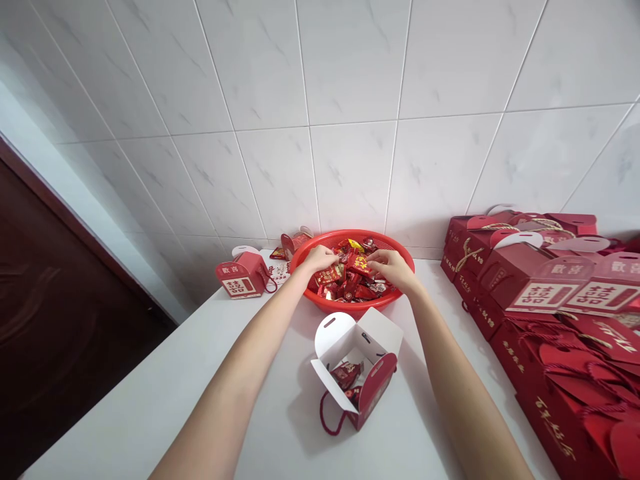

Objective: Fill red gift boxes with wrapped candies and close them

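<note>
A red plastic basket (345, 308) holds many small wrapped candies (351, 287), mostly red with gold print. Over its left side, my left hand (323, 258) pinches a red candy packet (329, 275). My right hand (395, 268) reaches in from the right, its fingertips closed on the edge of another red and gold candy packet (360, 265). In front of the basket, between my forearms, stands an open gift box (379, 393) with white insides and a dark red cord handle. A few red candies (347, 375) lie at its bottom.
A closed red and white gift box (243, 275) stands left of the basket, with another box (296, 243) partly behind the rim. Stacked red gift boxes (540, 280) crowd the right side. The white table (200, 393) meets a tiled wall (350, 167); a dark door (60, 300) is at left.
</note>
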`<state>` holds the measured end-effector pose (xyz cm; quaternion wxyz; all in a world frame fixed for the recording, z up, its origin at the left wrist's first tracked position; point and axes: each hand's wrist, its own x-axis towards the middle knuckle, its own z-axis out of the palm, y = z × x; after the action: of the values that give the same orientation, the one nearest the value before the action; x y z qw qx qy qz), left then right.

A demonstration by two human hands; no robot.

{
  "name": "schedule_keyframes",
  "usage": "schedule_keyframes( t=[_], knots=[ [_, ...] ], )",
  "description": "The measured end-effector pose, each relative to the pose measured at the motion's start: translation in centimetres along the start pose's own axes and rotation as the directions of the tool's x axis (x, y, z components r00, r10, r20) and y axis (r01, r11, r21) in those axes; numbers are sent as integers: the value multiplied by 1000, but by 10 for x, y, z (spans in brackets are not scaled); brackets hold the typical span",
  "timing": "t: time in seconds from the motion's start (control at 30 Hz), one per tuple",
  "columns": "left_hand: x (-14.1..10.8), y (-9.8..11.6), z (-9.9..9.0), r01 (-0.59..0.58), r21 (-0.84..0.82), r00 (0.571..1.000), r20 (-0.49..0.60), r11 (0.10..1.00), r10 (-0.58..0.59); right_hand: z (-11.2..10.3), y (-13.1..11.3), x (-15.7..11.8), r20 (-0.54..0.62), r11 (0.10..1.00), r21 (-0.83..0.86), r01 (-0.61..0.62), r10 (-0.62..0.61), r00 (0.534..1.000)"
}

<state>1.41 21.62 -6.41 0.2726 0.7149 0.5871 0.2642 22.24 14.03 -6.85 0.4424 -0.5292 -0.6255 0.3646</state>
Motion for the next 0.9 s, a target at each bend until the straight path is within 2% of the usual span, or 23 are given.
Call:
schedule_keyframes(
  t=[0.23,0.43,0.63,0.8,0.9],
  knots=[
    [2,3,-3,-81,-217,988,-149,973,49,0,-1,-1,3,1000,21,-8,8,1000],
    [1,5,-2,-63,-414,990,-138,908,5,0,-7,-3,7,999,31,-23,23,1000],
    [6,2,-2,-93,-436,992,-123,895,43,0,-6,-2,-1,999,31,-22,22,1000],
    [5,3,-2,-138,-386,990,-77,912,117,0,-4,-1,16,999,50,-16,15,1000],
    [5,4,-1,-145,-350,989,-86,925,122,0,-5,-1,15,999,47,-23,23,1000]
  ],
)
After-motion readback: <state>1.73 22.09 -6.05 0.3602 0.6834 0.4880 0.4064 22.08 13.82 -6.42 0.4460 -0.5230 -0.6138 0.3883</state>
